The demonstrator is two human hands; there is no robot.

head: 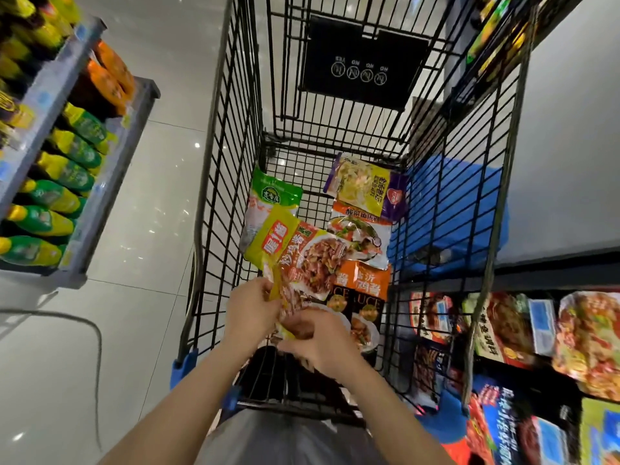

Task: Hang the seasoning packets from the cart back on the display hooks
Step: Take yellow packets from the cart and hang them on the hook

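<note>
Head view shows both hands, left hand (252, 308) and right hand (318, 335), closed on one yellow seasoning packet (298, 260), long axis pointing away over the cart (396, 209).

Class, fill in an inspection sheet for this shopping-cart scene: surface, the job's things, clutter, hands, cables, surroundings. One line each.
Surface: black wire cart, its basket floor partly covered by packets.
Job's things: yellow-and-orange seasoning packet lifted at the near end; green packet, purple-and-yellow packet and orange sauce packets lie in the basket.
Clutter: blue bag outside the cart's right side.
Hands: left hand and right hand both pinch the lifted packet's lower edge; grip closed.
Cables: a dark cord loops over the floor at left.
Surroundings: bottle shelf at left, packet display at right, glossy tiled floor. Display hooks: nothing seen.
</note>
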